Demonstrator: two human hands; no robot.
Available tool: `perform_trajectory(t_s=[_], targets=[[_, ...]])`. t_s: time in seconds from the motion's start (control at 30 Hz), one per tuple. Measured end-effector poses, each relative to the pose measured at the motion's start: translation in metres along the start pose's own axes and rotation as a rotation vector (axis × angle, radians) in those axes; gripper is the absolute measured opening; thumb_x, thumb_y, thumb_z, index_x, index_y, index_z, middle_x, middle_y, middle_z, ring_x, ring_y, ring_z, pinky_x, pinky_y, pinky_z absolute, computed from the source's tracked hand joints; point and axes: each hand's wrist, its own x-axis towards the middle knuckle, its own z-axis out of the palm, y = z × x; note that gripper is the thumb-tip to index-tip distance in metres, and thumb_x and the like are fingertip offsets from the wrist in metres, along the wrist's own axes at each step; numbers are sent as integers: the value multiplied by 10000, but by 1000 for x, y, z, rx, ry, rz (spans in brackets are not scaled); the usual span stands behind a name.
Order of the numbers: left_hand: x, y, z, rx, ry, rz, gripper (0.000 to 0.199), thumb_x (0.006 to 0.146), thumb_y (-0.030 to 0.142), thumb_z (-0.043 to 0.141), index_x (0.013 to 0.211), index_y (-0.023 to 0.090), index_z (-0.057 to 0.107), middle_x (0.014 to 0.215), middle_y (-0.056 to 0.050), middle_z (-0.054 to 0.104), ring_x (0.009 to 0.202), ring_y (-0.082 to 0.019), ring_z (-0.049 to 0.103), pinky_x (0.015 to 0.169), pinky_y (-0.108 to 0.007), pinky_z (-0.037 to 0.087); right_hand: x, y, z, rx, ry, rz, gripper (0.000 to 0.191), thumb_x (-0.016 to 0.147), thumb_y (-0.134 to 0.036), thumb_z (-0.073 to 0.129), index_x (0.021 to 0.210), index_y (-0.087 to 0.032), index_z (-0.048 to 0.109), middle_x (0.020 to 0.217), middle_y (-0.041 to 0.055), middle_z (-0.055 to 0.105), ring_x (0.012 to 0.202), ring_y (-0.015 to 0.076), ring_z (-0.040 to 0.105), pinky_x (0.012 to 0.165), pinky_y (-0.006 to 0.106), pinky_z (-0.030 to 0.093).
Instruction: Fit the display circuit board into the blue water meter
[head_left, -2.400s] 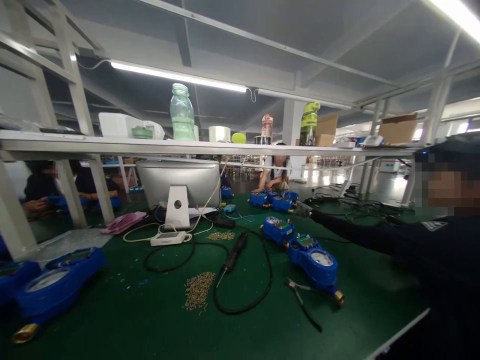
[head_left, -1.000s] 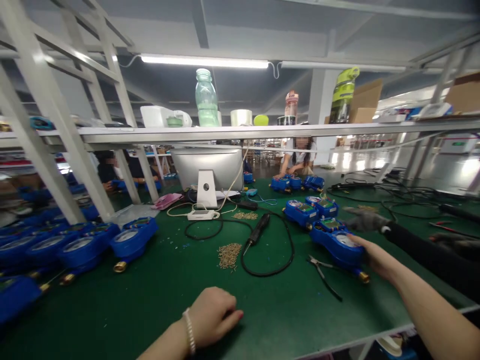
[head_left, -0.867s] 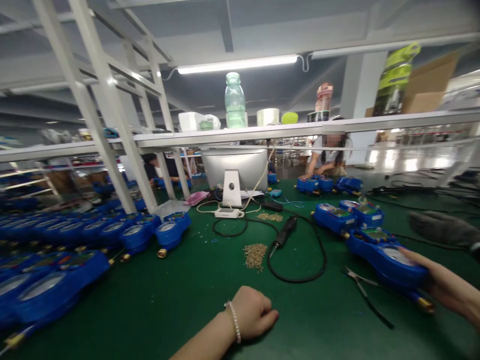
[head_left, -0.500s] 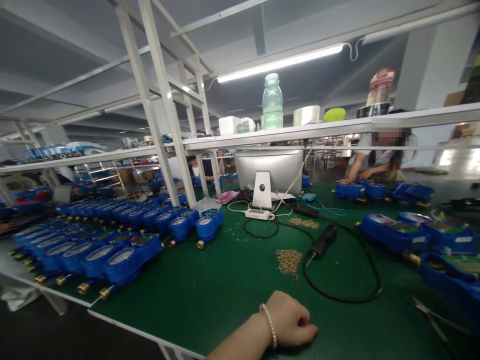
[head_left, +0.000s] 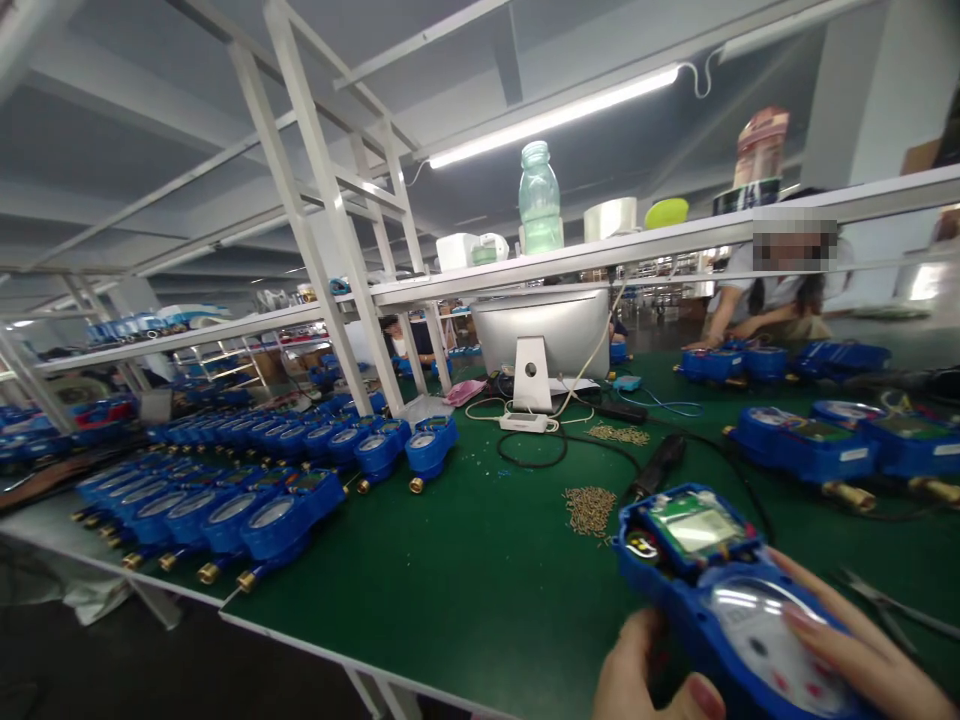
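A blue water meter (head_left: 675,590) is held low at the right front, tilted, with its round clear dial toward me. Its upper compartment lies open, showing a green circuit board with a small display and some wiring. My left hand (head_left: 637,675) grips the meter's left side, fingers curled against the casing. Across the dial's right side lies my right hand (head_left: 870,640), closed around the body with a fingertip on the clear cover. Just behind the meter are a black electric screwdriver (head_left: 664,460), partly hidden, and a pile of small screws (head_left: 590,510).
Rows of blue water meters (head_left: 277,525) fill the left side; more meters (head_left: 802,445) stand at the right. Pliers-like cutters (head_left: 885,600) lie at the right. A monitor (head_left: 544,335), cables and a second screw pile (head_left: 619,434) are behind. A shelf (head_left: 487,272) crosses above; a person sits opposite.
A water meter from the right side is now in both my hands at the right front. Earlier only one hand showed, resting on the green mat. The view has shifted slightly.
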Motion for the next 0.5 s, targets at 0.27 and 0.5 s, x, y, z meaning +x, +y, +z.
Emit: perform_trajectory(t_s=[0.27,0.5], targets=[[-17,32,-60,-654,530,-288,385,706,413,707,915,92,675,909,-161,732,928,-319,685,814,-386,536,-55,-26,108,211,-514,-26,765,852,-571,460,1430,-109,264,1266,192,577,1122,266,600,919,348,519],[-44,85,-185,-459,937,-158,122,771,195,621,874,133,643,702,-62,733,583,-235,692,641,-404,585,-19,-4,74,-462,-474,-613,414,874,-480,467,1165,-243,642,1270,79,595,1185,248,556,975,409,474]])
